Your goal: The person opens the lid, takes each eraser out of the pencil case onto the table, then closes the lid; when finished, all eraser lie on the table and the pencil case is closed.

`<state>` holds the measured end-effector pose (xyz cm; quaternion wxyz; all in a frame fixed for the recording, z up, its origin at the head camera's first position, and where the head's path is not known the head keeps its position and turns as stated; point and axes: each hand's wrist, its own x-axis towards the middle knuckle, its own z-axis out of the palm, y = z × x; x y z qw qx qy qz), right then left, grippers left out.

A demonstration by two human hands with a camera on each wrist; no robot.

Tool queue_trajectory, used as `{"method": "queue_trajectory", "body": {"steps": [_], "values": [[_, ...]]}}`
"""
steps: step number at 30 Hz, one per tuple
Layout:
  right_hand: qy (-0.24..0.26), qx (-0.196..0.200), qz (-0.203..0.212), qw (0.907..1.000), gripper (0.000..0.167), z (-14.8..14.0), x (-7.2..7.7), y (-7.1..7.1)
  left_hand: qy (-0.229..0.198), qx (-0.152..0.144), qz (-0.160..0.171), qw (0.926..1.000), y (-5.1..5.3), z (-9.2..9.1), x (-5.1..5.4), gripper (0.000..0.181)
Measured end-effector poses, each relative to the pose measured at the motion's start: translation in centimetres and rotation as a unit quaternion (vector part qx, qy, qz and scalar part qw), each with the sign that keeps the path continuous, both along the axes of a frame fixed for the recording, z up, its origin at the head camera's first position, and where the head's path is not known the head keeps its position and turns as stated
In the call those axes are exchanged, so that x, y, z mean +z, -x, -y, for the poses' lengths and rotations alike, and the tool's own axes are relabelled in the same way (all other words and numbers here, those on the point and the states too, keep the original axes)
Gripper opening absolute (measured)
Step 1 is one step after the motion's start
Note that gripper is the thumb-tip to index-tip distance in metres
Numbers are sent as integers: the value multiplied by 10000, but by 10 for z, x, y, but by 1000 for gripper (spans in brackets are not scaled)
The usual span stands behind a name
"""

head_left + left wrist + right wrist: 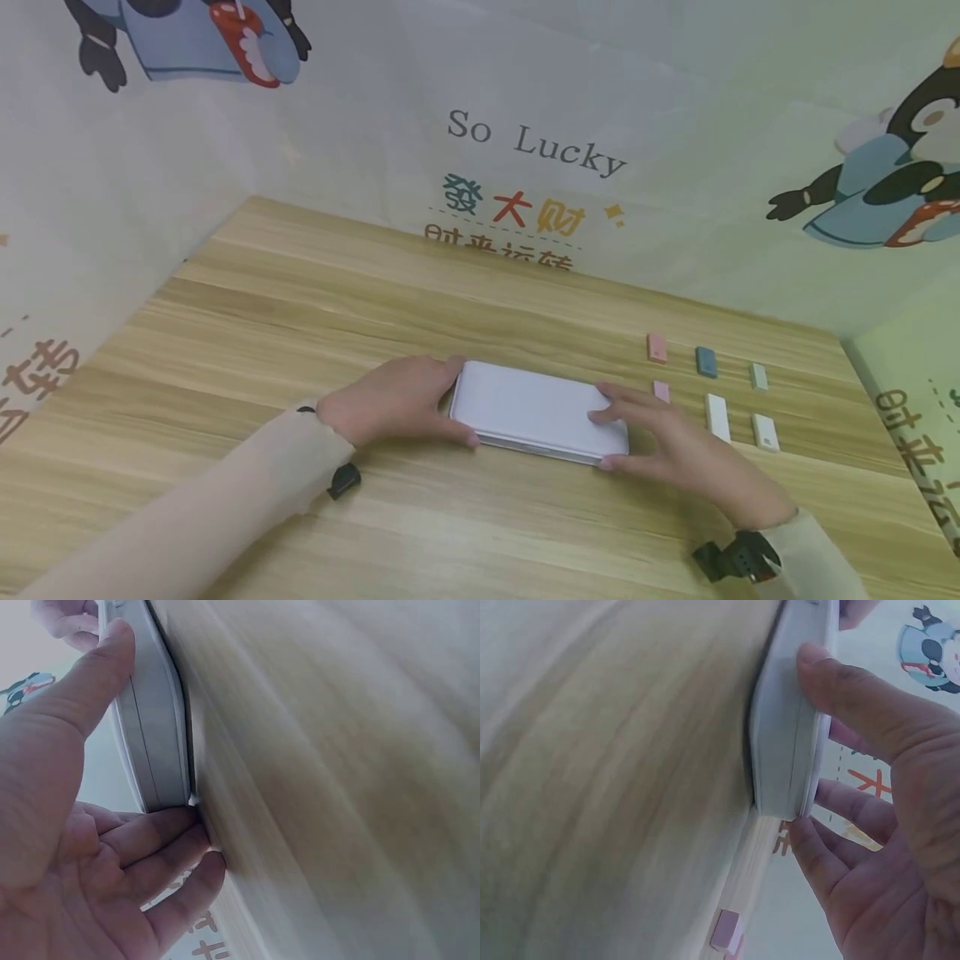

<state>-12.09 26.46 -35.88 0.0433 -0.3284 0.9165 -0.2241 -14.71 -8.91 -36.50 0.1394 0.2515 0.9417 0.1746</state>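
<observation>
A flat white rectangular case (536, 410) with rounded corners lies on the wooden table. Both wrist views show a seam running along its side. My left hand (397, 400) grips its left end, the thumb on the near side and the other fingers round the end. At the right end, my right hand (667, 437) holds the case with its thumb on the near edge; one finger lies on the top and others reach to the far side. In the right wrist view the right thumb (840, 682) presses the case's side (784, 742). What the case contains is hidden.
Right of the case lie several small flat blocks: a pink one (657, 348), a blue one (707, 362), a lighter pink one (661, 391) partly behind the right hand, and white ones (717, 417). A printed cloth (360, 125) hangs behind the wooden table (225, 333).
</observation>
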Motion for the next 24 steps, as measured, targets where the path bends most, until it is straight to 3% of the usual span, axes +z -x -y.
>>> {"method": "queue_trajectory", "body": {"steps": [6, 13, 24], "values": [[33, 21, -140, 9999, 40, 0, -1, -1, 16, -17, -95, 10000, -1, -1, 1, 102], [4, 45, -168, 9998, 41, 0, -6, -5, -170, 72, 68, 9998, -7, -1, -2, 96], [87, 24, -248, 9997, 40, -2, -4, -10, -182, 22, -61, 9998, -10, -1, -3, 96]]}}
